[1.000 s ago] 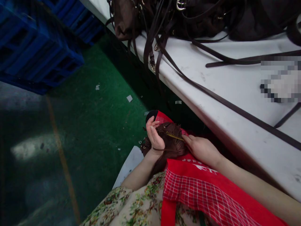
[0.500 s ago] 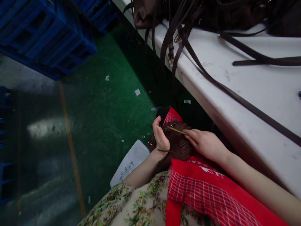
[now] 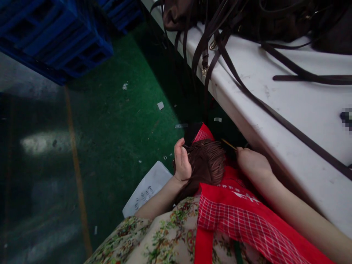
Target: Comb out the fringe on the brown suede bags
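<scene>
A bundle of dark brown leather straps (image 3: pixel 206 164) lies in my lap on a red apron (image 3: pixel 233 216). My left hand (image 3: pixel 182 161) cups the bundle's left side, fingers curled against it. My right hand (image 3: pixel 251 163) sits to the right of the bundle, just under the table edge, pinching a thin yellowish stick-like tool (image 3: pixel 229 144) whose tip points up and to the left, clear of the bundle.
A white table (image 3: pixel 288 110) runs along the right, with a heap of dark brown bags and straps (image 3: pixel 242 18) whose ends hang over its edge. Blue plastic crates (image 3: pixel 52 33) stand on the green floor (image 3: pixel 123 110). A white paper (image 3: pixel 148 187) lies beside my lap.
My right hand has drawn the thin tool away from the bundle, to the right and towards the table edge. My left hand stays on the bundle.
</scene>
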A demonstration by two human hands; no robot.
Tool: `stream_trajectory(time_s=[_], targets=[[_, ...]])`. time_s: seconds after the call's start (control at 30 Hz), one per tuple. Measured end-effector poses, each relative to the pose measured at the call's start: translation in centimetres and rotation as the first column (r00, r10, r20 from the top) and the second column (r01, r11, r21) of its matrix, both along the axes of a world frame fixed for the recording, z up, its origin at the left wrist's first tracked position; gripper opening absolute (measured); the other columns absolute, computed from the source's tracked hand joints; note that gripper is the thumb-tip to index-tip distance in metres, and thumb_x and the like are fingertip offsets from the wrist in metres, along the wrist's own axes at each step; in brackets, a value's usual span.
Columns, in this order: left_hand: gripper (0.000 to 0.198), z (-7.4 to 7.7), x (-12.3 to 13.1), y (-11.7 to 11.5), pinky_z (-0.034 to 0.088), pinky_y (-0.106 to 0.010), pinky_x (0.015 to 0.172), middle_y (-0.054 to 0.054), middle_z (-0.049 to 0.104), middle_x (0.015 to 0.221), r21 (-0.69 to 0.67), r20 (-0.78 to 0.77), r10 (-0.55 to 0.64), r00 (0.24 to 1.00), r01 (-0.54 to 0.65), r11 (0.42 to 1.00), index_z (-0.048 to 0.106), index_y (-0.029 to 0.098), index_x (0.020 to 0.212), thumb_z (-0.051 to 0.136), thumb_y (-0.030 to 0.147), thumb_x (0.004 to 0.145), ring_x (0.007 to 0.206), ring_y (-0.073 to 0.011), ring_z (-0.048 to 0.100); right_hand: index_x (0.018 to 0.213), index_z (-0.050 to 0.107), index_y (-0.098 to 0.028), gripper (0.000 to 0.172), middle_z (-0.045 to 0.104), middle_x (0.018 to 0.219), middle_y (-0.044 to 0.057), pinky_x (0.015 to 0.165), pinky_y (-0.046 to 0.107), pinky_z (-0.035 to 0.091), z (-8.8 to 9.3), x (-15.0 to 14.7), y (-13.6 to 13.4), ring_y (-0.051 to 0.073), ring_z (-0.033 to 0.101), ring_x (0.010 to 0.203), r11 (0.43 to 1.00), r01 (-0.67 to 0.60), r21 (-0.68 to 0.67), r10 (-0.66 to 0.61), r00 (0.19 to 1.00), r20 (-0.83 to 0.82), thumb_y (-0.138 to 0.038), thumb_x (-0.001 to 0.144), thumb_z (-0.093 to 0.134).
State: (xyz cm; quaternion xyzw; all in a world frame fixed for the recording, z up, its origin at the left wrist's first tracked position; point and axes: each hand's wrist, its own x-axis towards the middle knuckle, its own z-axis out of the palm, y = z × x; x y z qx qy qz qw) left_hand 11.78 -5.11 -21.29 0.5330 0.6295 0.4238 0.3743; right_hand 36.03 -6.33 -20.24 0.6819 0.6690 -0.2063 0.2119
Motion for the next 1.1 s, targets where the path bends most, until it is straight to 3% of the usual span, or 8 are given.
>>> stream_trajectory(time_s=[0.07,0.13,0.27,0.37,0.73,0.93,1.0,1.1], targets=[[0.038,1.1,-0.3,-1.2,0.031,-0.042,0.110,-0.013,0.047,0.135,-0.046,-0.099,-0.207,0.973,0.203,0.978,0.050,0.019,0.124,0.040,0.042,0.095,0.128,-0.0239,0.043,0.099,0.065,-0.009,0.035,0.070,0.085,0.017,0.062,0.032,0.048,0.5,0.5,0.5,0.025,0.069,0.073,0.994,0.112,0.006,-0.112,0.993,0.023,-0.015,0.095,0.031],[0.033,1.8,-0.2,-2.2,0.033,-0.045,0.109,-0.014,0.048,0.132,-0.096,-0.193,-0.366,0.910,0.354,0.930,0.054,0.018,0.117,0.050,0.038,0.090,0.127,-0.0262,0.044,0.109,0.063,-0.012,0.037,0.071,0.095,0.016,0.067,0.032,0.049,1.3,-0.1,0.6,0.025,0.069,0.079,0.985,0.101,0.139,-0.090,0.993,-0.079,-0.025,0.098,0.031],[0.024,1.9,0.3,-2.8,0.043,-0.045,0.098,-0.013,0.056,0.110,-0.170,-0.283,-0.452,0.846,0.420,0.892,0.057,0.018,0.102,0.054,0.036,0.087,0.109,-0.0260,0.054,0.130,0.053,-0.020,0.037,0.068,0.108,0.009,0.070,0.029,0.050,2.6,-2.9,0.2,0.020,0.067,0.084,0.938,-0.234,0.255,0.312,0.892,-0.328,-0.023,0.096,0.037],[0.020,1.7,0.7,-2.4,0.046,-0.043,0.092,-0.011,0.058,0.099,-0.209,-0.286,-0.514,0.809,0.471,0.857,0.058,0.018,0.094,0.054,0.036,0.086,0.098,-0.0243,0.057,0.134,0.048,-0.015,0.046,0.067,0.103,0.013,0.068,0.031,0.051,2.4,-4.2,0.1,0.022,0.067,0.081,0.904,-0.358,0.234,0.411,0.879,-0.242,-0.009,0.089,0.040],[0.030,2.3,0.1,-2.7,0.042,-0.049,0.102,-0.015,0.057,0.121,-0.177,-0.285,-0.589,0.756,0.562,0.808,0.058,0.018,0.105,0.062,0.034,0.080,0.115,-0.0296,0.053,0.117,0.057,-0.012,0.035,0.066,0.087,0.015,0.054,0.030,0.047,1.3,-1.7,0.6,0.024,0.068,0.070,0.978,-0.059,0.201,0.048,0.997,0.057,-0.020,0.096,0.030],[0.042,3.6,-0.4,-2.5,0.037,-0.050,0.107,-0.017,0.051,0.132,-0.127,-0.316,-0.476,0.821,0.460,0.879,0.053,0.017,0.118,0.061,0.036,0.082,0.125,-0.0304,0.046,0.104,0.060,-0.014,0.037,0.070,0.090,0.014,0.058,0.031,0.046,-0.2,-0.3,1.3,0.026,0.069,0.076,0.983,0.033,0.181,-0.033,0.999,-0.001,-0.030,0.099,0.027],[0.038,4.4,-0.7,-2.5,0.039,-0.048,0.106,-0.015,0.055,0.127,-0.175,-0.244,-0.556,0.794,0.528,0.831,0.055,0.019,0.117,0.059,0.039,0.084,0.122,-0.0283,0.050,0.099,0.062,-0.012,0.037,0.070,0.084,0.016,0.060,0.032,0.046,-1.2,0.1,1.6,0.027,0.069,0.075,0.994,0.059,0.094,-0.057,0.998,-0.024,-0.027,0.098,0.029],[0.050,5.5,-1.4,-3.3,0.041,-0.044,0.106,-0.014,0.053,0.133,-0.247,-0.091,-0.727,0.681,0.691,0.679,0.055,0.021,0.121,0.066,0.046,0.079,0.123,-0.0269,0.051,0.095,0.065,-0.012,0.038,0.071,0.083,0.016,0.064,0.032,0.046,-2.9,0.5,2.0,0.026,0.069,0.075,0.992,0.129,0.007,-0.127,0.983,-0.133,-0.027,0.098,0.030]])
